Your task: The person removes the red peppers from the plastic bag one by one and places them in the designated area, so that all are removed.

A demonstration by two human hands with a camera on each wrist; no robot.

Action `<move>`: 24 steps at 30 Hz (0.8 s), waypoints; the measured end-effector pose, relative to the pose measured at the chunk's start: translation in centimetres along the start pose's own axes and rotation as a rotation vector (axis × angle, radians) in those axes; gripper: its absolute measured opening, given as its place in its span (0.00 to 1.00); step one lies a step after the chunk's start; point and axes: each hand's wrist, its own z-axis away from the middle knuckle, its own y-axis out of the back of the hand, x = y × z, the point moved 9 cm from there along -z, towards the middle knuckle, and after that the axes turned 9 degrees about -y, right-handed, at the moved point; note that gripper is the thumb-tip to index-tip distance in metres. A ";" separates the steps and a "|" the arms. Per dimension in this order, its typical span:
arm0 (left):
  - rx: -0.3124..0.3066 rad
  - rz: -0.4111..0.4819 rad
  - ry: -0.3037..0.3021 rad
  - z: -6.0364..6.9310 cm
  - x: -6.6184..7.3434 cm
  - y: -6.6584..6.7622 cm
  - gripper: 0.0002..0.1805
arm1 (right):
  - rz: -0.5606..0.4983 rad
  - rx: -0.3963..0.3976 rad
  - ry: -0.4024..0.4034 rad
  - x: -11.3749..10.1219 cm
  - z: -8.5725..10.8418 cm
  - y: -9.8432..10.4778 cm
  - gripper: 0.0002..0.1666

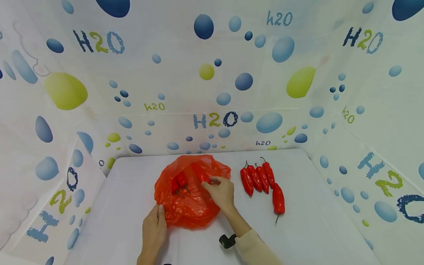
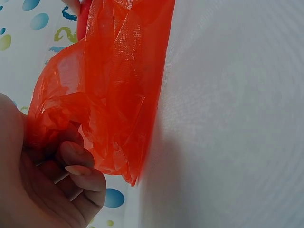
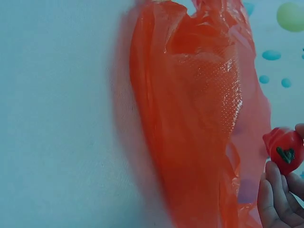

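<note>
While our left grip (image 1: pixel 154 224) pinches the near-left edge of the bag (image 1: pixel 185 217), our right grip (image 1: pixel 221 189) is closed round the stem end of one pepper (image 1: pixel 200 173) at the bag's mouth; how far inside its tip reaches, we cannot tell. At least two loose peppers (image 1: pixel 181 180) show in the opening, and five more peppers (image 1: pixel 263 178) lie on the table (image 1: pixel 314 206) to the right. We should anchor that edge firmly so the thin plastic doesn't drag, and guide the pepper lengthwise, its stem clear of the folds.
</note>
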 end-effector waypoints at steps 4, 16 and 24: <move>0.003 0.003 -0.003 0.0 0.0 -0.1 0.21 | 0.005 0.025 -0.028 0.4 0.4 0.8 0.23; 0.018 0.001 -0.025 0.0 0.0 -0.1 0.21 | -0.045 0.092 -0.071 2.0 1.0 3.1 0.20; 0.008 -0.007 -0.014 0.0 0.0 -0.1 0.21 | -0.079 0.145 -0.060 3.0 1.6 5.0 0.20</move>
